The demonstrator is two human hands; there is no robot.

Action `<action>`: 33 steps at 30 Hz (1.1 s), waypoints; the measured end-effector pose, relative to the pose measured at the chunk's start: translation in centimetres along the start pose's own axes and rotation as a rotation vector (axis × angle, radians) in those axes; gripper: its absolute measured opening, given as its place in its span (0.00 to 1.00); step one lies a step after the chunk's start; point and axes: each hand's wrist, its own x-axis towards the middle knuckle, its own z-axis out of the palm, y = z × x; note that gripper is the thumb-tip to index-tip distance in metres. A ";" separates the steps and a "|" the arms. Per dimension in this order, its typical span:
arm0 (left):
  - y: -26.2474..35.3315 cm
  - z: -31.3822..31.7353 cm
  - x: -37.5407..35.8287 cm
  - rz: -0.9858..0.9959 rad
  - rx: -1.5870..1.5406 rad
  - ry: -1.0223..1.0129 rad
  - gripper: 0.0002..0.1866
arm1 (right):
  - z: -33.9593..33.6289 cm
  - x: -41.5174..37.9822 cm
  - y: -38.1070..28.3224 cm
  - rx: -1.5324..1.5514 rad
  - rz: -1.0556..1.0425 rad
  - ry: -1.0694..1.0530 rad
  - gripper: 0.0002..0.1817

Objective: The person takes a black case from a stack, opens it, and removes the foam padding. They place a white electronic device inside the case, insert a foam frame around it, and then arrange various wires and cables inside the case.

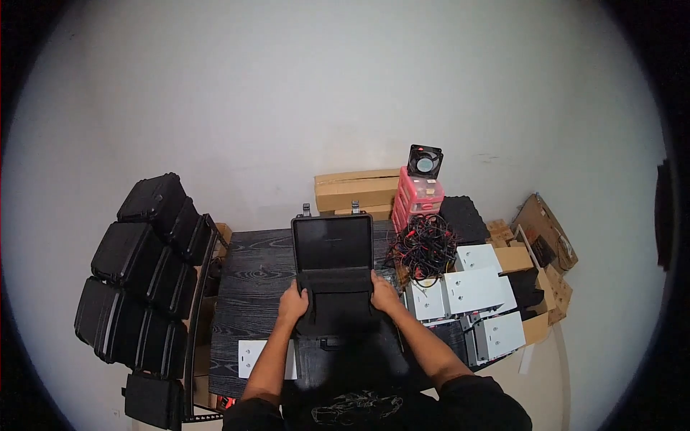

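Observation:
A black hard case point(334, 243) stands open on the table, its lid raised and two latches showing at the lid's top edge. Dark lining covers the inside, and I see no object in it. My left hand point(293, 303) grips the case's left side, thumb over the rim. On the opposite side my right hand point(384, 293) holds the rim the same way. Fingers of both hands are partly hidden. A white box point(253, 357) lies by my left forearm. Nearer my body is a dark flat surface, partly in shadow, which I cannot make out.
Several black cases point(126, 251) are stacked on a rack at the left. To the right sit tangled cables point(425, 248), several white boxes point(474, 291) and a pink drawer unit point(404, 197) topped by a fan point(425, 162). Cardboard boxes point(357, 190) stand against the wall.

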 end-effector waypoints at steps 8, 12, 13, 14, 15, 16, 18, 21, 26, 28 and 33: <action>0.7 -1.3 0.4 0.022 0.179 -0.138 0.46 | -0.6 0.6 -1.7 -0.045 0.081 -0.101 0.44; -0.4 0.0 0.9 0.050 0.119 -0.074 0.47 | 1.5 1.4 -0.2 0.003 0.051 -0.043 0.40; -0.4 0.2 0.9 0.044 0.099 -0.071 0.47 | 2.0 1.3 0.2 0.009 0.043 -0.019 0.40; -0.7 0.2 0.8 0.073 0.059 -0.069 0.48 | 2.4 1.4 0.5 0.014 0.035 0.005 0.40; -1.0 0.1 0.4 0.101 0.020 -0.069 0.49 | 1.6 0.7 0.0 0.012 0.032 0.012 0.41; -1.4 0.0 -0.1 0.128 -0.019 -0.069 0.49 | -0.5 -1.3 -1.8 0.009 0.028 0.017 0.41; -2.3 -0.6 -1.6 0.129 -0.072 -0.136 0.52 | -2.6 -3.8 -3.4 0.048 -0.051 0.048 0.42; -1.3 -4.5 -5.3 0.192 -0.073 -0.284 0.53 | -3.9 -7.5 -2.8 0.123 -0.289 0.046 0.41; -1.9 -5.3 -7.4 0.384 0.049 -0.373 0.46 | -3.6 -11.0 0.0 0.010 -0.537 -0.125 0.28; -2.0 -4.7 -7.4 0.446 0.081 -0.322 0.40 | -2.3 -10.6 1.2 -0.021 -0.543 -0.120 0.23; -1.9 -3.1 -8.2 0.626 0.269 -0.216 0.27 | -0.6 -9.7 1.9 -0.134 -0.617 -0.097 0.17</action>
